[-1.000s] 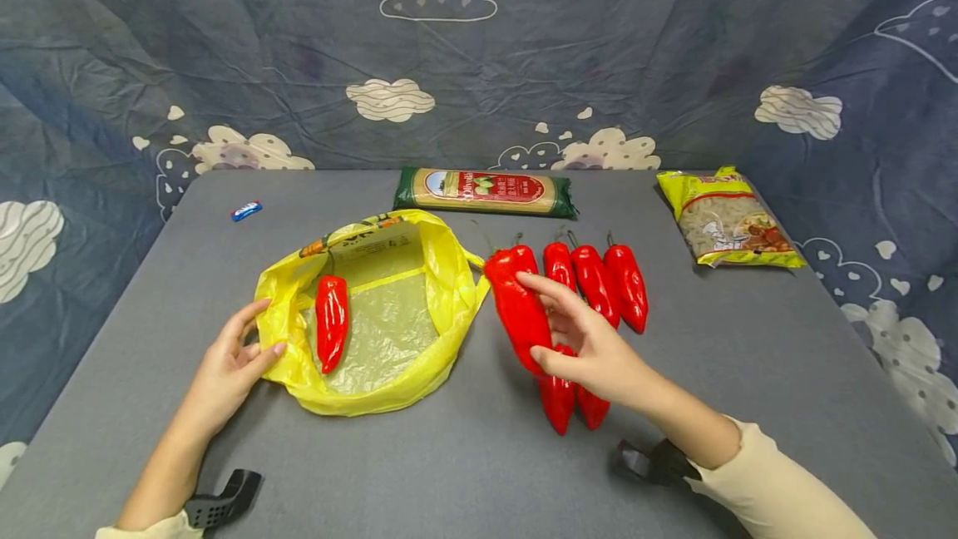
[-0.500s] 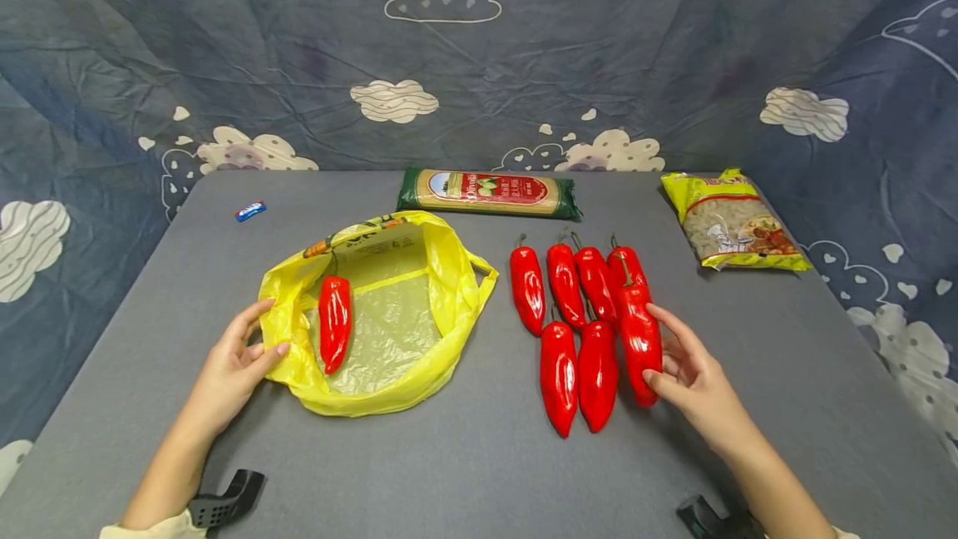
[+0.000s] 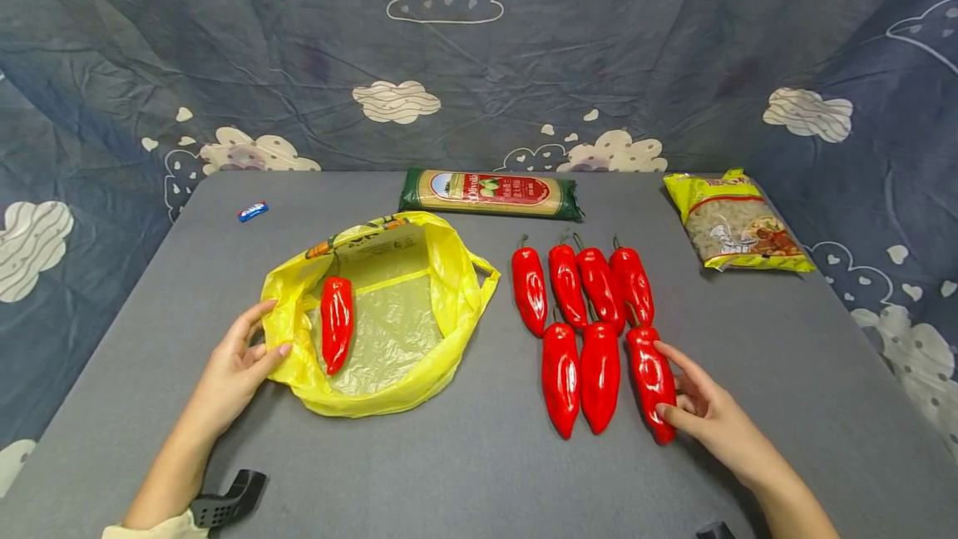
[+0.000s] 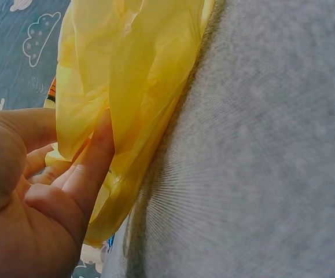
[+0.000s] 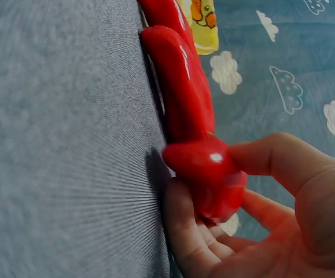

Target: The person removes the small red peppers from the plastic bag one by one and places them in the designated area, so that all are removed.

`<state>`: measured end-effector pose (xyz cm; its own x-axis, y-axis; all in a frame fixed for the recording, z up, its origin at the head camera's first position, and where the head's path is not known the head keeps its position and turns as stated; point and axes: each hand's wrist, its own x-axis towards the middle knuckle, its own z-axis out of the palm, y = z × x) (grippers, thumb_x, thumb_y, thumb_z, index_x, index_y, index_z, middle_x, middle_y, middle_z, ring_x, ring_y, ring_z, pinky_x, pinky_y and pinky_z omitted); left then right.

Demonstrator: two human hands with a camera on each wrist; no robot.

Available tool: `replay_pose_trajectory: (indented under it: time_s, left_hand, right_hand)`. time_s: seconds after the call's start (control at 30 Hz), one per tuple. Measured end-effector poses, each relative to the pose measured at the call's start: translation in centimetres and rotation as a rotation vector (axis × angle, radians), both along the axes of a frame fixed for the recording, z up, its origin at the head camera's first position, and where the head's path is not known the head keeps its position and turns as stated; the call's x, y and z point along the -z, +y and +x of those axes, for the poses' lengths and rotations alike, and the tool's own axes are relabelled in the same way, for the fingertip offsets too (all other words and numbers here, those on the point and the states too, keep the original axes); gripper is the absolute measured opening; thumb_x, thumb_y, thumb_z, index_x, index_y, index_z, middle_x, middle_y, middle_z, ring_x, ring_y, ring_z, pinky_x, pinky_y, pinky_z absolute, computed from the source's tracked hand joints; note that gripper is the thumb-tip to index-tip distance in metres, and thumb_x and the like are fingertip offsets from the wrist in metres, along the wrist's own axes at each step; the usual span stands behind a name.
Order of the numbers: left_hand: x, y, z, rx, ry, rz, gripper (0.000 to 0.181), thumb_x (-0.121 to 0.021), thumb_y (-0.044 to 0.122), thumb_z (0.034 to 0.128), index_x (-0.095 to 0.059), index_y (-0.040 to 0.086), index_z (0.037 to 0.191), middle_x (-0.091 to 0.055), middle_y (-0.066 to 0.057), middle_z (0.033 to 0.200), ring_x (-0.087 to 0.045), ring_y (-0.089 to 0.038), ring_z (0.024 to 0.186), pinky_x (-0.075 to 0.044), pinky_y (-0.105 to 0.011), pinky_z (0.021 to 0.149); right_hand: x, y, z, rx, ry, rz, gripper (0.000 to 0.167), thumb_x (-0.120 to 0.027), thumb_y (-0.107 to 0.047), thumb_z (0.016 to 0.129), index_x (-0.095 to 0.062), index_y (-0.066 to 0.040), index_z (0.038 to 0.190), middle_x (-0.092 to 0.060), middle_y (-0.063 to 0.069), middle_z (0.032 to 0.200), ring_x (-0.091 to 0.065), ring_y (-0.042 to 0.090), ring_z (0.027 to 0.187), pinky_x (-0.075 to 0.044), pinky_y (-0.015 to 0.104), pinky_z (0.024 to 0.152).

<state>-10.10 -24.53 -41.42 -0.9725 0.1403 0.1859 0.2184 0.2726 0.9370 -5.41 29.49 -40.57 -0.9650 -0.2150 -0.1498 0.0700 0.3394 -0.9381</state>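
Observation:
At the left rim of a yellow plastic bag (image 3: 464, 298), my left hand (image 3: 243, 356) pinches the thin film between thumb and fingers; the left wrist view shows the bag film (image 4: 138, 75) between them. Inside the wide mouth of the bag lies one glossy red pepper (image 3: 337, 323). My right hand (image 3: 711, 414) grips another red pepper (image 3: 649, 377) at the right end of the near row, thumb on the near side and fingers on the far side. In the right wrist view this pepper (image 5: 199, 159) is low over the grey table, close to the neighbouring peppers (image 5: 176, 75).
Several more red peppers (image 3: 530, 289) lie in two rows right of the bag. Behind stands a pack of spaghetti (image 3: 490, 194). A yellow food packet (image 3: 737, 223) lies at the back right, and a small blue wrapper (image 3: 253, 211) at the back left of the table (image 3: 419, 481).
My right hand has carried its pepper from beside the bag rightward, then down toward the front, to the right end of the near row. My left hand stays on the bag rim.

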Motion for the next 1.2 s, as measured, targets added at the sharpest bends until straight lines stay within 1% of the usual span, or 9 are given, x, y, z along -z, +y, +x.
replay_pose_trajectory:
  time_s: [0.13,0.3,0.47,0.67,0.73,0.83,0.9,1.0,1.2]
  left_hand:
    - [0.0,0.0,0.0,0.002,-0.003,0.006,0.059,-0.052,-0.007,0.0871,-0.023,-0.001,0.138,-0.027,-0.028,0.128,-0.059,-0.003,0.081,-0.049,-0.018,0.061]
    - [0.0,-0.1,0.0,0.001,-0.005,0.001,0.059,-0.052,-0.006,0.0870,-0.023,0.000,0.138,-0.026,-0.029,0.130,-0.059,-0.002,0.081,-0.049,-0.018,0.061]
    - [0.0,-0.1,0.0,0.001,-0.005,0.001,0.059,-0.052,-0.006,0.0869,-0.022,-0.001,0.138,-0.026,-0.030,0.130,-0.059,-0.002,0.082,-0.049,-0.018,0.062]
    - [0.1,0.0,0.0,-0.001,-0.007,0.012,0.059,-0.053,-0.006,0.0868,-0.023,0.000,0.138,-0.026,-0.029,0.129,-0.059,-0.003,0.081,-0.049,-0.018,0.061]
    - [0.1,0.0,-0.1,-0.004,-0.006,0.012,0.059,-0.052,-0.007,0.0868,-0.023,0.000,0.138,-0.026,-0.029,0.130,-0.059,-0.003,0.081,-0.049,-0.018,0.061]
    - [0.1,0.0,-0.1,-0.005,-0.006,0.009,0.059,-0.052,-0.006,0.0869,-0.023,0.000,0.138,-0.026,-0.029,0.130,-0.059,-0.002,0.081,-0.049,-0.018,0.061]
    - [0.0,-0.1,0.0,-0.004,-0.004,0.007,0.059,-0.052,-0.006,0.0870,-0.023,0.000,0.138,-0.026,-0.029,0.130,-0.059,-0.002,0.082,-0.049,-0.018,0.061]
    - [0.0,0.0,0.0,-0.004,-0.008,0.003,0.059,-0.052,-0.006,0.0870,-0.023,0.000,0.138,-0.026,-0.029,0.130,-0.059,-0.002,0.082,-0.049,-0.018,0.061]
    - [0.0,0.0,-0.1,0.001,-0.012,0.002,0.059,-0.052,-0.006,0.0872,-0.022,0.000,0.138,-0.024,-0.030,0.131,-0.059,-0.002,0.082,-0.049,-0.018,0.062]
  right_hand:
    - [-0.2,-0.1,-0.2,-0.013,-0.039,0.042,0.071,-0.060,-0.001,0.083,-0.019,-0.005,0.141,-0.043,0.024,0.107,-0.058,0.018,0.073,-0.048,0.029,0.058]
    - [-0.4,-0.3,-0.6,-0.013,-0.017,0.186,0.071,-0.066,-0.012,0.082,-0.025,-0.009,0.141,-0.040,0.023,0.114,-0.058,0.017,0.080,-0.048,0.030,0.058]
    - [-0.5,-0.3,-1.1,-0.023,0.049,0.293,0.072,-0.068,-0.018,0.080,-0.028,-0.012,0.140,-0.040,0.017,0.108,-0.053,0.017,0.074,-0.045,0.028,0.054]
    - [-2.3,-1.4,-1.5,0.013,0.191,0.413,0.068,-0.068,-0.019,0.081,-0.032,-0.009,0.137,-0.039,0.016,0.114,-0.044,0.025,0.092,-0.044,0.030,0.068]
    - [-3.4,-2.3,-1.9,0.024,0.260,0.393,0.066,-0.068,-0.016,0.081,-0.033,-0.009,0.136,-0.038,0.015,0.118,-0.042,0.026,0.098,-0.043,0.029,0.073]
    - [-5.1,-4.3,-2.5,0.003,0.370,0.286,0.063,-0.066,-0.008,0.081,-0.035,-0.011,0.136,-0.038,0.009,0.124,-0.041,0.024,0.105,-0.040,0.023,0.082]
    - [-6.2,-5.9,-3.2,-0.043,0.446,0.190,0.063,-0.064,-0.001,0.081,-0.035,-0.011,0.135,-0.040,0.005,0.125,-0.042,0.021,0.107,-0.038,0.019,0.085]
    - [-7.3,-8.6,-4.3,-0.138,0.530,0.065,0.065,-0.062,0.007,0.079,-0.033,-0.010,0.135,-0.041,0.003,0.125,-0.042,0.018,0.109,-0.039,0.024,0.087]
    - [-8.0,-14.4,-6.7,-0.297,0.554,0.000,0.066,-0.064,-0.002,0.081,-0.029,-0.010,0.136,-0.043,0.003,0.123,-0.043,0.019,0.110,-0.040,0.035,0.089]
